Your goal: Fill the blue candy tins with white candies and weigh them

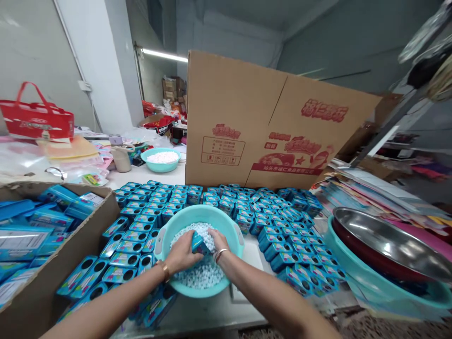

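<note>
A teal plastic basin point(233, 226) in front of me holds small white candy pellets point(201, 275). Both my hands are inside it. My left hand point(181, 253) grips a small blue tin point(197, 243) that is tipped down into the pellets. My right hand point(218, 240) is closed beside the tin's other side, fingers curled among the pellets; what it holds I cannot make out. Each wrist wears a bracelet. Rows of several identical blue tins point(275, 221) surround the basin on the white table.
A tall cardboard box point(247, 122) stands behind the tins. A cardboard box point(49, 282) with blue packs is at left. Stacked teal and steel basins point(384, 245) sit at right. A second teal bowl of pellets point(161, 159) and a red bag point(35, 117) lie farther back.
</note>
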The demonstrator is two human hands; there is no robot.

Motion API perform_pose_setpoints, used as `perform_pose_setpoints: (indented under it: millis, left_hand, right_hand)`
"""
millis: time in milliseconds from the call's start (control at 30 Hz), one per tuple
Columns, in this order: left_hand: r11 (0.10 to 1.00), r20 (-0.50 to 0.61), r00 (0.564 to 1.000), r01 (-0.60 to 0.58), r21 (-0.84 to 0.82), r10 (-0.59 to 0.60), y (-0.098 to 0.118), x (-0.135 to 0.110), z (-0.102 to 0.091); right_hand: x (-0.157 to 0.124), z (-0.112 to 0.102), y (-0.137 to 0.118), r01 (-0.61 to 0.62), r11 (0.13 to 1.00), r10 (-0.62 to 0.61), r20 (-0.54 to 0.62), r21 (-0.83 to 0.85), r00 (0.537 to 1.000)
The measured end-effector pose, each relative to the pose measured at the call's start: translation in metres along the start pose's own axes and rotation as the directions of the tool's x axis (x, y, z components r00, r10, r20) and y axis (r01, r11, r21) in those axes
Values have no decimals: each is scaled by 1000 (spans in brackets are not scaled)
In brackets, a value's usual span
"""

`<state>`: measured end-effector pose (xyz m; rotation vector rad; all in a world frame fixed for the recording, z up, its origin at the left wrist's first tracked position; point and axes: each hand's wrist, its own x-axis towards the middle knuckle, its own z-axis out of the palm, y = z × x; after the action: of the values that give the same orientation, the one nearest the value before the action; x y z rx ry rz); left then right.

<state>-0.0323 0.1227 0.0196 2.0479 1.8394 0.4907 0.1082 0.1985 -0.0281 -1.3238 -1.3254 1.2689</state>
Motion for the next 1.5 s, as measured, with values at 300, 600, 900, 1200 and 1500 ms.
perform_pose_setpoints:
  millis: [300, 600, 900, 1200, 1500]
  left_hand:
    - [987, -432, 900, -11, -158, -59, 6, 8, -8]
    - [994, -445, 895, -27, -105, -23, -1, 15, -7]
    - [994, -396, 918, -58, -87, 19, 8, 8, -9]
    - [985, -371, 928, -48, -164, -17, 4, 4, -15]
    - [886, -378, 885, 77, -457, -272, -7, -17, -11]
  right_hand:
    - [26, 25, -64, 111, 954, -98, -61, 277, 993]
    - [35, 23, -71, 55, 952, -59, 4, 302, 998]
    - [29, 21, -75, 13, 962, -28, 50, 274, 998]
    - [13, 28, -82, 95, 982, -116, 123, 163, 986]
    - [40, -1, -50, 162, 908, -69, 243, -386, 968]
